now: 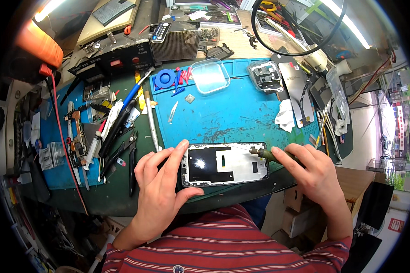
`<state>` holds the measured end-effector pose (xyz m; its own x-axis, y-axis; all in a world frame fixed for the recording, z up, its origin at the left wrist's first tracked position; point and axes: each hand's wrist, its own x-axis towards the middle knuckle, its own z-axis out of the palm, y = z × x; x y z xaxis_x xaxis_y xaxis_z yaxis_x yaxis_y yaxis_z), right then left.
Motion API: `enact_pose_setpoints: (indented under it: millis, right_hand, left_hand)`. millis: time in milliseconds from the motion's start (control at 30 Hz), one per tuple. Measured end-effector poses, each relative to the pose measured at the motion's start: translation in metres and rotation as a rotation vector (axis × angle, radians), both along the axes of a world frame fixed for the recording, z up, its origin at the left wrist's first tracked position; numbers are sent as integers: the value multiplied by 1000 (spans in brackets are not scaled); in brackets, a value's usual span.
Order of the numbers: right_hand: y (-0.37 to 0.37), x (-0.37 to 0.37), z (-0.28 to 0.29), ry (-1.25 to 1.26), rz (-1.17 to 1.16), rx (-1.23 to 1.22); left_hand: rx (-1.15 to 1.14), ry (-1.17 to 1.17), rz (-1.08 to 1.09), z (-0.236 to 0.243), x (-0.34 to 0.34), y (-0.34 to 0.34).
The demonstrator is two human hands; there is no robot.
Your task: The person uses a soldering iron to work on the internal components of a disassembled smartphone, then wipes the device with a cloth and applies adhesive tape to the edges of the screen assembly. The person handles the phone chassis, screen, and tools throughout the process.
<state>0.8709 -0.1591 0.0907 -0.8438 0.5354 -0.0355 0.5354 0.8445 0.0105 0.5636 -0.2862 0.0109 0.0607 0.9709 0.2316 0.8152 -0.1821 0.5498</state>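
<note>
A phone frame, with a silver metal plate and a black sheet on its left part, lies flat near the mat's front edge. My left hand steadies its left end, index finger at the far corner and thumb at the near edge. In my right hand is a slim olive-green tool with a dark collar. A thin tip seems to run from it leftward along the frame's far edge; whether it touches the frame I cannot tell.
On the blue mat lie a clear plastic box, a blue round holder and a small blade. Pliers, tweezers and a syringe crowd the left. Phone parts and crumpled tissue lie at the right.
</note>
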Motion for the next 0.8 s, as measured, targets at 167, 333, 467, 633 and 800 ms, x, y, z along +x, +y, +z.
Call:
enact_pose_setpoints:
  millis: [167, 333, 467, 633, 800]
  right_hand:
    - [0, 0, -1, 39, -33, -59]
    - [1, -2, 0, 31, -23, -73]
    - [0, -2, 1, 17, -30, -62]
    - [-1, -6, 5, -5, -42, -58]
    - [-1, -3, 2, 11, -20, -35]
  left_hand:
    - [-8, 4, 4, 0, 0, 0]
    - [-14, 12, 8, 0, 1, 1]
    - [-21, 6, 8, 0, 0, 1]
    - [-11, 12, 8, -1, 0, 0]
    - [-13, 11, 11, -1, 1, 0]
